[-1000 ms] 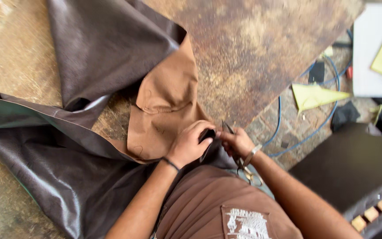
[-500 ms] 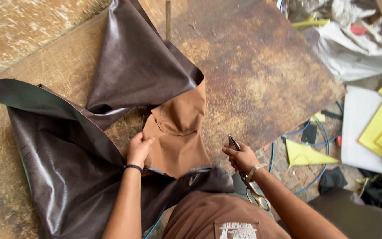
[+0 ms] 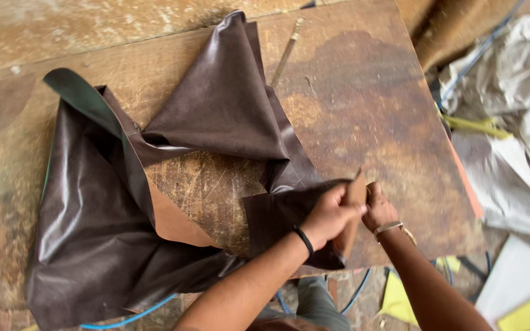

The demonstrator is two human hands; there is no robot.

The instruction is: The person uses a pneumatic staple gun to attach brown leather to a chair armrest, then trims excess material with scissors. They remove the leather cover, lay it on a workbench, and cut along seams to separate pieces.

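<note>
both hands (image 3: 354,211) moved together, gripping leather flap (image 3: 289,214) edge upright.

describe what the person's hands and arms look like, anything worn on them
Both forearms are bare, with no sleeves in view and no gloves on the hands. The left hand has a thin black band around its wrist. The right hand has a pale metal-looking bracelet at its wrist. No rings can be made out at this size.

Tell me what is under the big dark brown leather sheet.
The leather sheet lies on a scratched wooden board. A blue cable shows at its lower edge. What else it covers cannot be seen.
</note>
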